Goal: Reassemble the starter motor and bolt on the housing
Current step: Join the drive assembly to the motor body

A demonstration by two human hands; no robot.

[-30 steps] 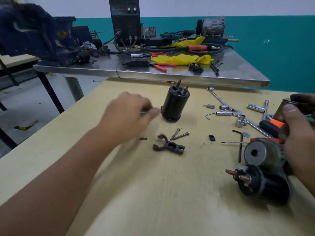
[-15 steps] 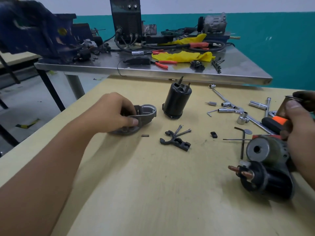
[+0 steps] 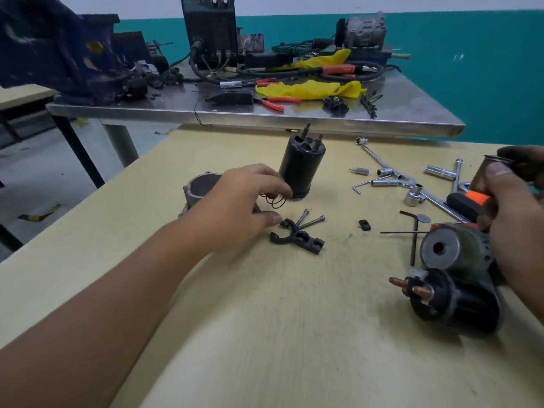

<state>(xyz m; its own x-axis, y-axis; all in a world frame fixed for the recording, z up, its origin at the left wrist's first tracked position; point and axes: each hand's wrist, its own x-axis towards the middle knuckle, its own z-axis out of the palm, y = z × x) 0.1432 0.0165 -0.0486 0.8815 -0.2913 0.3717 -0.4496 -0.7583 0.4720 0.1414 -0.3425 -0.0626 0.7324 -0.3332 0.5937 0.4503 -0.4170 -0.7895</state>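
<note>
My left hand (image 3: 241, 201) hovers over the yellow table between the grey housing (image 3: 198, 188) and the black fork lever (image 3: 297, 238). Thin wire spring loops (image 3: 275, 201) hang from its curled fingertips, and its thumb tip reaches the fork's end. An upright black motor cylinder (image 3: 300, 166) stands just behind the fingers. At the right, my right hand (image 3: 518, 225) grips a brown cylindrical part (image 3: 482, 175) and lies against the starter motor (image 3: 453, 251), whose black solenoid (image 3: 450, 301) has copper terminals.
Two long bolts (image 3: 309, 220) lie by the fork, a small black clip (image 3: 364, 225) further right. Sockets, wrenches, hex keys and an orange-handled tool (image 3: 468, 201) crowd the right side. A steel bench (image 3: 265, 119) with cables, pliers and yellow cloth stands behind.
My left hand let go of the grey housing, which now stands on the table to its left, and moved right to the fork lever. My right hand has hardly moved.
</note>
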